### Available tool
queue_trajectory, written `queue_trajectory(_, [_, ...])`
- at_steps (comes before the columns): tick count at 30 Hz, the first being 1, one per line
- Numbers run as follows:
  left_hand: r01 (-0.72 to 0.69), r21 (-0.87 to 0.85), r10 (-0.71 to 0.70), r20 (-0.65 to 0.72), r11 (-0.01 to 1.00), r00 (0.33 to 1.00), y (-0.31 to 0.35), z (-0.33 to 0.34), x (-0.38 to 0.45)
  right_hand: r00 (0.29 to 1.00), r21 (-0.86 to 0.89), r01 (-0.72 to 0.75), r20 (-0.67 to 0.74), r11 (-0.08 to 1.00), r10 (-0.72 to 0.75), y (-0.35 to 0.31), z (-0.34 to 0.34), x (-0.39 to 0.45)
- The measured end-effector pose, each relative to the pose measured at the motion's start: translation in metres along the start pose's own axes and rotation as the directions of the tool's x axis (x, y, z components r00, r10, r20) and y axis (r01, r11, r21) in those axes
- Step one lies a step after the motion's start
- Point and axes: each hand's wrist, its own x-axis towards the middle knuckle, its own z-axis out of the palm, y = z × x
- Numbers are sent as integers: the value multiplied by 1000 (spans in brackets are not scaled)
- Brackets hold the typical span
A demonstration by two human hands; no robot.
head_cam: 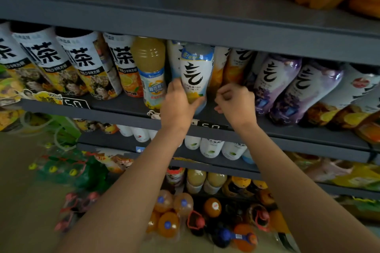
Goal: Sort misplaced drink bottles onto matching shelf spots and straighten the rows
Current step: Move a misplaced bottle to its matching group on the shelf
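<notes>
A left hand (178, 102) is gripping a white bottle (196, 72) low on its label, fingers curled round it, on the grey shelf (127, 107) between yellow juice (151, 68) and purple bottles (273, 84). The right hand (236, 102) is hovering beside it, fingers curled into an empty fist.

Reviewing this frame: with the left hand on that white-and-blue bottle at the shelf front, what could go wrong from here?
1. The left hand grips the white-and-blue bottle low down, near the shelf edge; it could tip off.
2. The yellow juice bottle stands close beside it and might get knocked.
3. The right hand is curled and holds nothing, so it offers no support.
</notes>
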Motion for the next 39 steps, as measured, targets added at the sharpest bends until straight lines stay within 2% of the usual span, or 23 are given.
queue_trajectory(3, [-63, -32, 64, 22, 998, 998, -5, -4, -7, 998, -4, 47, -47, 999, -47, -6, 2, -15])
queue_trajectory(5, [-96, -96, 90, -62, 991, 994, -16, -15, -17, 994, -15, 67, -87, 998, -68, -13, 6, -26])
queue_trajectory(7, [-31, -170, -12, -244, 985, 970, -32, -32, -18, 991, -21, 116, -67, 993, -117, -23, 12, -35])
queue_trajectory(9, [75, -229, -149, -327, 971, 933, -43, -44, -5, 984, -22, 176, -24, 984, -176, -33, 18, -42])
queue_trajectory(11, [101, -233, -167, -282, 967, 945, -46, -44, 17, 977, -29, 211, -3, 977, -211, -42, 23, -42])
queue_trajectory(13, [149, -265, -201, -181, 953, 963, -41, -40, 34, 973, -41, 230, 2, 972, -230, -49, 27, -40])
queue_trajectory(16, [235, -307, -274, -87, 922, 958, -41, -40, 38, 973, -49, 230, 15, 972, -230, -55, 32, -37])
queue_trajectory(18, [209, -319, -234, -42, 924, 971, -49, -53, 29, 971, -60, 240, 15, 969, -239, -59, 34, -37])
queue_trajectory(20, [185, -337, -185, 33, 923, 982, -61, -69, 12, 968, -99, 247, 78, 964, -240, -67, 37, -40])
queue_trajectory(22, [205, -395, -177, 108, 895, 978, -71, -87, -6, 949, -136, 252, 230, 958, -216, -79, 39, -42])
queue_trajectory(24, [201, -427, -143, 163, 882, 976, -75, -110, -17, 887, -154, 318, 396, 935, -236, -97, 41, -42])
queue_trajectory(26, [87, -395, -34, 139, 914, 990, -66, -142, -19, 827, -148, 394, 488, 907, -279, -124, 35, -43])
queue_trajectory(29, [-63, -431, 88, 39, 900, 995, -36, -200, -6, 782, -128, 456, 529, 881, -328, -178, 11, -39])
queue_trajectory(33, [-200, -403, 176, -95, 893, 980, 4, -263, 20, 705, 42, 394, 626, 918, -332, -247, -20, -34])
queue_trajectory(35, [-222, -367, 187, -128, 903, 974, 12, -280, 28, 678, 51, 413, 649, 909, -345, -269, -28, -31])
queue_trajectory(37, [-200, -332, 159, -148, 922, 976, 12, -290, 35, 703, 45, 427, 612, 903, -363, -283, -33, -28])
queue_trajectory(39, [-155, -328, 109, -156, 932, 982, 6, -298, 45, 758, 73, 371, 552, 926, -348, -293, -34, -21])
